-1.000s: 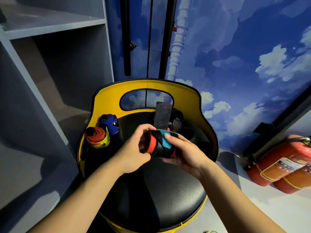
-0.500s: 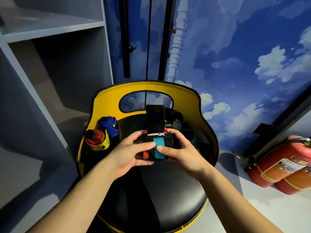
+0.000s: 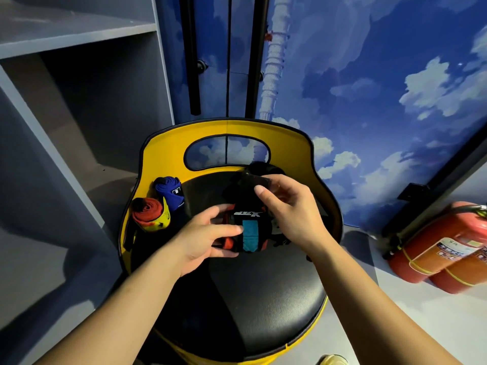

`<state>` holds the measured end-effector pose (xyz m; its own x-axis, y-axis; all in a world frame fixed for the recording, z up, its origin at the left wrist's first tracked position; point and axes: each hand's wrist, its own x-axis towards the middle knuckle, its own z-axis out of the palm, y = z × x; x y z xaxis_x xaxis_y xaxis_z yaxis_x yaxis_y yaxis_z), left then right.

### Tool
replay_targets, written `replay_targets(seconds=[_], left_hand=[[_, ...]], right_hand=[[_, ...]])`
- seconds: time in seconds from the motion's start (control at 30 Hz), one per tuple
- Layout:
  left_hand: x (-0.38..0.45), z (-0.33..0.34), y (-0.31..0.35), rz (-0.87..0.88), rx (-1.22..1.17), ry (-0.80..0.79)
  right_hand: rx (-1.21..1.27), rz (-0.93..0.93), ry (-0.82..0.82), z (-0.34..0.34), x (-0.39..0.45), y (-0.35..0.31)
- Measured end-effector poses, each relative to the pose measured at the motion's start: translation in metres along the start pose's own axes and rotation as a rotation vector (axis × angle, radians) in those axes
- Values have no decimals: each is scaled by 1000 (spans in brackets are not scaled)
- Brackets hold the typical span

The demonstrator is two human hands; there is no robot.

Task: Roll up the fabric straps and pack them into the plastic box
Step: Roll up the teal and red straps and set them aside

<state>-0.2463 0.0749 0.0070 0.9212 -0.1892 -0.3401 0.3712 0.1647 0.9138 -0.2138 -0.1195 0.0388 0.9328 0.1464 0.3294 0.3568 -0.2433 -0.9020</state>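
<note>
Holding the rolled strap over the seat, the left hand gripped the roll while the right hand, just beyond, pinched its loose tail.

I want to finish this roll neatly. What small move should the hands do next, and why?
Probably the right hand should fold the black end flap down onto the roll and press it; the flap stands free above while the left hand holds the roll.

The rolled strap is being half covered by the left hand. Its loose black end is being blurred under the right hand. The fire extinguishers are being cropped at the right edge.
</note>
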Motion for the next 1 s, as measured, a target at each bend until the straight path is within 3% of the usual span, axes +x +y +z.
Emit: replay_targets(seconds=[0.17,0.37,0.47,0.67,0.83,1.0], left_hand=[[3,-4,4,19,-83,89],[6,-10,16,59,-174,212],[3,-9,20,28,-227,200],[-5,-9,27,-26,-343,195],[-7,-8,27,-34,-424,170],[-5,-2,17,83,-221,100]], right_hand=[[-96,-198,-17,-1,0,-1],[-490,-575,-108,7,-9,8],[-599,-669,-103,10,-16,12],[-615,-664,-128,15,-24,12],[-429,-528,-64,24,-27,15],[-277,-401,-20,20,-21,17]])
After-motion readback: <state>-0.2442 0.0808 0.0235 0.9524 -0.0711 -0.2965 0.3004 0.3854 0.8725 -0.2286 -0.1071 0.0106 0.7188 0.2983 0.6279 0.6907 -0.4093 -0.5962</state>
